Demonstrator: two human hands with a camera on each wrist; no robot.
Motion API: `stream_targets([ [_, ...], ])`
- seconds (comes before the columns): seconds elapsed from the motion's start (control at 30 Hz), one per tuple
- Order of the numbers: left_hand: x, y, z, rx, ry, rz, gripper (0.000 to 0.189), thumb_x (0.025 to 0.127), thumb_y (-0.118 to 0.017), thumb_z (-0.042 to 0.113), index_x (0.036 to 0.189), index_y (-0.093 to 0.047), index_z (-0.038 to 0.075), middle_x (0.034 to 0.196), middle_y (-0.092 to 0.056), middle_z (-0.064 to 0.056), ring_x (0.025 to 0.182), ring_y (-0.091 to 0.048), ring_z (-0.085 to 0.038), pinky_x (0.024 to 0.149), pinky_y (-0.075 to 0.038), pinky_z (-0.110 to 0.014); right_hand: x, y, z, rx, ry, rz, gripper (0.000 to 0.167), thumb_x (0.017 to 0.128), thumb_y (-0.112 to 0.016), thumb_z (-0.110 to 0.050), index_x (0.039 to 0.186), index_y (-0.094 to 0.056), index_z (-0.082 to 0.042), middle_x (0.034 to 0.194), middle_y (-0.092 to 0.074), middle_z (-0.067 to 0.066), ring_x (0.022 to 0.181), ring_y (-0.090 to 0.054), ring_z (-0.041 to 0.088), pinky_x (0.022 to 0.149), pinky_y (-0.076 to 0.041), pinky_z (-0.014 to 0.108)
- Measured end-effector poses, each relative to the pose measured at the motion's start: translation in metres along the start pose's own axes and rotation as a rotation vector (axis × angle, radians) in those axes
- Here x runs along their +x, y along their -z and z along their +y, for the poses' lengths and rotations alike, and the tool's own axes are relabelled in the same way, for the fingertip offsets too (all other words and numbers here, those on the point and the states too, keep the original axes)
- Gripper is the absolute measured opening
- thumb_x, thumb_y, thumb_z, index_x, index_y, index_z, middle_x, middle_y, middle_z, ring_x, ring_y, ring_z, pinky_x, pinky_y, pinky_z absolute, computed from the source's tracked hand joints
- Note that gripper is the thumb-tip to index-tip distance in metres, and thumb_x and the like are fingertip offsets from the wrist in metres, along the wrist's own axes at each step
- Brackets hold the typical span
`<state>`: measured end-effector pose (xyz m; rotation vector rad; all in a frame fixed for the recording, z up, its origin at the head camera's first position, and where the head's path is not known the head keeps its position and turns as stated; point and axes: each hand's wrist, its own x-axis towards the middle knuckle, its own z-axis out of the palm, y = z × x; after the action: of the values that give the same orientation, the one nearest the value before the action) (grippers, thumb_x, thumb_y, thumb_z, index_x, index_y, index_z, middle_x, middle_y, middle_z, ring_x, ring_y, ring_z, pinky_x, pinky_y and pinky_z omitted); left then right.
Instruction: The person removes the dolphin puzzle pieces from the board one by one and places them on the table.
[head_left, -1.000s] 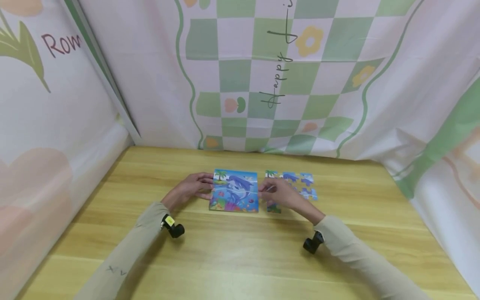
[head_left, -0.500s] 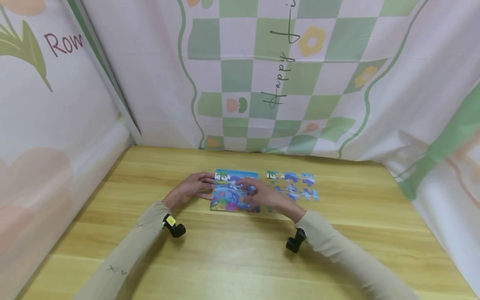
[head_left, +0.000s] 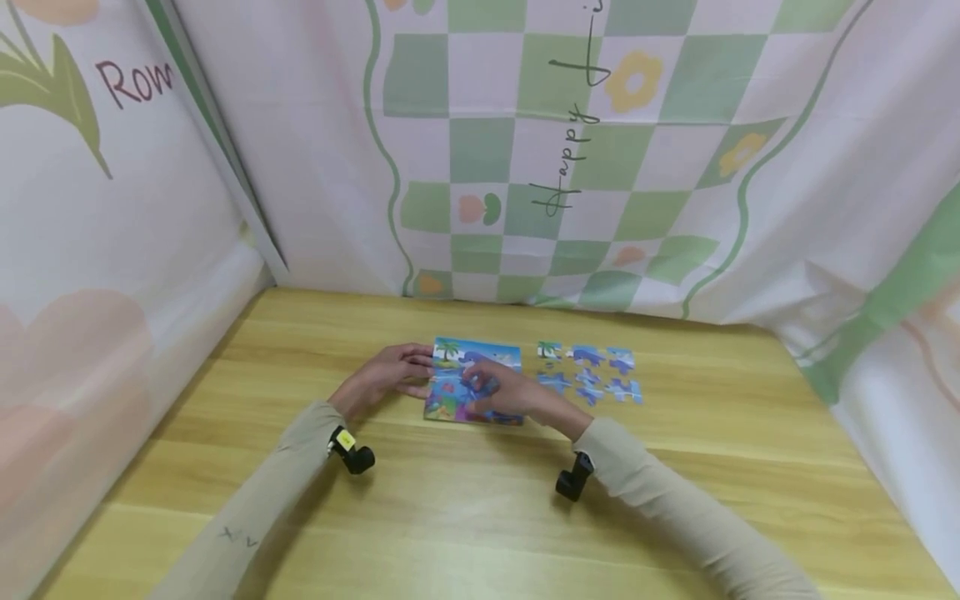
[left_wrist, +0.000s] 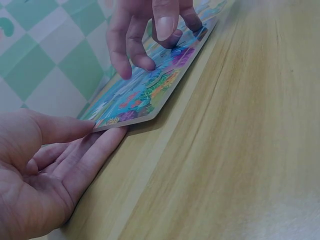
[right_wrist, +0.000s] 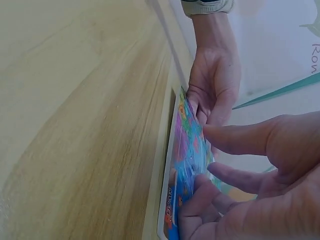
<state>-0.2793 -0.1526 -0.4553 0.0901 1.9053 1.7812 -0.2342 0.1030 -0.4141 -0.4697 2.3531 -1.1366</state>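
Note:
A dolphin jigsaw puzzle board (head_left: 448,386) lies on the wooden table in the head view. At its left edge is my left hand (head_left: 385,372); the left wrist view shows the thumb on top of the board's corner and fingers beneath it, pinching the edge. My right hand (head_left: 516,392) is over the right half of the picture, hiding part of the dolphin. In the right wrist view its bent fingers (right_wrist: 202,197) reach down to the picture's surface, with the thumb apart, and no loose piece shows between them.
Several loose puzzle pieces (head_left: 587,357) lie in rows to the right of the board. The wooden table (head_left: 450,508) stretches toward me. Patterned cloth (head_left: 480,162) hangs behind, with more cloth (head_left: 112,208) at the left side.
My right hand has moved left from the board's right edge onto the picture, uncovering the loose pieces. The left hand stays at the left edge. The head view has shifted slightly.

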Motion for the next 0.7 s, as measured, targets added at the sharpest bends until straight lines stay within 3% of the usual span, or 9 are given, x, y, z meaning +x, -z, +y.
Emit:
stream_targets([
  [0.23, 0.0036, -0.0011, -0.0005, 0.01, 0.005, -0.001, 0.055, 0.103, -0.058, -0.003, 0.155, -0.041, -0.003, 0.146, -0.05, -0.025, 0.113, -0.065, -0.029, 0.089, -0.068, -0.037, 0.0062, -0.0044, -0.0015, -0.175, 0.127, 0.036, 0.03, 0.094, -0.077, -0.009, 0.12, -0.066, 0.001, 0.115, -0.064, 0.016, 0.105, -0.06, 0.027, 0.092, -0.059, 0.041],
  [0.47, 0.0031, -0.0001, 0.0005, 0.006, 0.004, -0.004, 0.054, 0.103, -0.058, -0.003, 0.154, -0.042, -0.003, 0.145, -0.051, -0.025, 0.107, -0.066, -0.025, 0.088, -0.068, -0.036, 0.0089, -0.0075, -0.0056, -0.162, 0.13, 0.024, 0.026, 0.094, -0.075, -0.007, 0.115, -0.06, 0.0, 0.126, -0.058, 0.021, 0.113, -0.057, 0.033, 0.094, -0.058, 0.043],
  [0.6, 0.001, -0.0008, 0.002, 0.003, 0.001, -0.006, 0.053, 0.103, -0.058, -0.003, 0.154, -0.043, -0.003, 0.145, -0.051, -0.025, 0.104, -0.067, -0.024, 0.089, -0.068, -0.036, 0.0091, -0.007, -0.0039, -0.092, 0.109, 0.024, 0.024, 0.094, -0.072, -0.001, 0.113, -0.057, -0.002, 0.134, -0.055, 0.02, 0.107, -0.054, 0.029, 0.082, -0.054, 0.031],
  [0.7, -0.0001, -0.0015, 0.0025, 0.006, 0.005, -0.006, 0.053, 0.103, -0.058, -0.003, 0.154, -0.043, -0.003, 0.145, -0.051, -0.025, 0.106, -0.067, -0.025, 0.089, -0.068, -0.036, 0.0082, -0.0063, -0.0032, -0.044, 0.096, 0.017, 0.024, 0.094, -0.071, 0.003, 0.112, -0.056, -0.003, 0.133, -0.055, 0.019, 0.089, -0.053, 0.021, 0.067, -0.047, 0.023],
])
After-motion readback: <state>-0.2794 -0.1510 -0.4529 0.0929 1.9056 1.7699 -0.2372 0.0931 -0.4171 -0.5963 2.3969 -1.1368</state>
